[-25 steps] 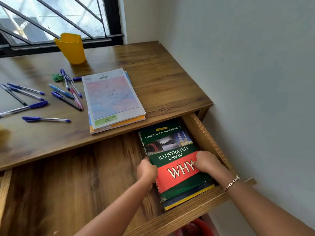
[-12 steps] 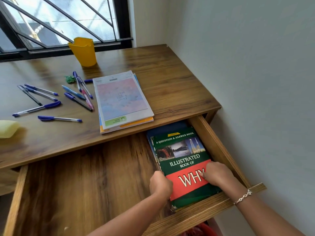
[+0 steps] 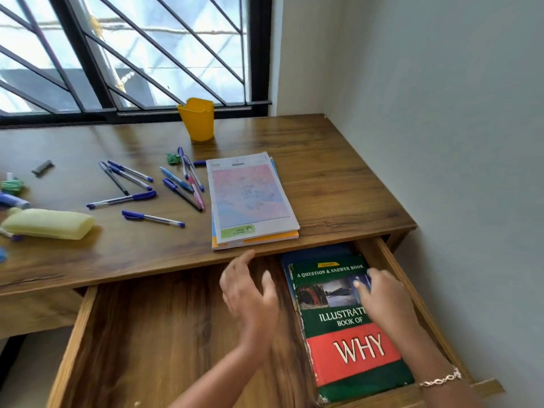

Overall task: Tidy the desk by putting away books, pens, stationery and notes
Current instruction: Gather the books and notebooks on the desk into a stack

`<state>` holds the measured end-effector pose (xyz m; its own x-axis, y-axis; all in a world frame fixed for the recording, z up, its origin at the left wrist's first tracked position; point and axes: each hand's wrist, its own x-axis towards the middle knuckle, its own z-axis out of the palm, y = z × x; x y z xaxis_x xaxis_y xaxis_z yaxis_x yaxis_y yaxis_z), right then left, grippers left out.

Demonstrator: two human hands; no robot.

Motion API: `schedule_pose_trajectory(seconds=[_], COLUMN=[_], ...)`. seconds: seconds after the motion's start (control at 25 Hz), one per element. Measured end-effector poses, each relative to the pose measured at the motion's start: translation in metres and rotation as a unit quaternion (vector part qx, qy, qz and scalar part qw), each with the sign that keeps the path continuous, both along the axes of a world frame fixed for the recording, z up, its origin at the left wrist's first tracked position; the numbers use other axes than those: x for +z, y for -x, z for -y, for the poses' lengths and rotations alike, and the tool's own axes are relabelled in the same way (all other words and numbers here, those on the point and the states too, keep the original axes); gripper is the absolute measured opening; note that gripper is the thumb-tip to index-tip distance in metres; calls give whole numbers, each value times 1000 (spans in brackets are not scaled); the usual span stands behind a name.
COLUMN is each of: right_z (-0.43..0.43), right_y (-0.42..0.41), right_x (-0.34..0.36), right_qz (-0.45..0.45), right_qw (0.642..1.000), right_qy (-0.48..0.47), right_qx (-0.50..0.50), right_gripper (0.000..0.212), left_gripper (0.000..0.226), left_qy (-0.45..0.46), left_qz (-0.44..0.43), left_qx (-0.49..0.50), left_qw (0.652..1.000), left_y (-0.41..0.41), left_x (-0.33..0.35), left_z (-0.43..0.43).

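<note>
A green and red "Illustrated Book of Why" [image 3: 347, 343] lies flat at the right end of the open wooden drawer [image 3: 164, 343], on top of a blue book [image 3: 312, 251]. My right hand [image 3: 379, 298] hovers over its cover with fingers spread and relaxed. My left hand [image 3: 250, 293] is lifted above the drawer, left of the book, open and holding nothing. On the desktop [image 3: 338, 178] a stack of notebooks [image 3: 250, 198] sits near the front edge. Several blue pens [image 3: 153, 187] lie scattered to its left.
A yellow pen cup [image 3: 196, 119] stands by the window. A pale yellow pouch [image 3: 48, 223], a highlighter [image 3: 13, 200], a green clip [image 3: 172, 158] and a grey staple strip [image 3: 42, 167] lie on the left of the desk. A wall runs along the right.
Both hands have let go of the green book and risen toward the desk's front edge. The book now lies settled in the drawer. The view has tilted up and back.
</note>
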<state>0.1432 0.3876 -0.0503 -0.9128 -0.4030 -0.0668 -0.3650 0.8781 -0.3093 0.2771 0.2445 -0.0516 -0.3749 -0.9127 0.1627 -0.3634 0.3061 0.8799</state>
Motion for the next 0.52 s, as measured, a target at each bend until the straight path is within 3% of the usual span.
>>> schedule_pose_trajectory(seconds=[0.12,0.24,0.4,0.52], right_z=[40,89,150,180], right_y=[18,40,56,60], right_x=[26,42,48,38], right_qz=[39,160,269,307], right_qw=[992,962,934,919], right_qy=[121,221,235,246], right_qx=[12,10,-10,-24], right_gripper=[42,46,50,28], left_gripper=[42,49,52,50], left_qy=[-77,-191,-372,-424], left_qz=[10,49,-31,-62], left_qx=[38,59,49,28], left_qw=[996,979,926,903], left_y=[9,21,41,53], left_x=[20,23,17,17], left_z=[53,105,149,168])
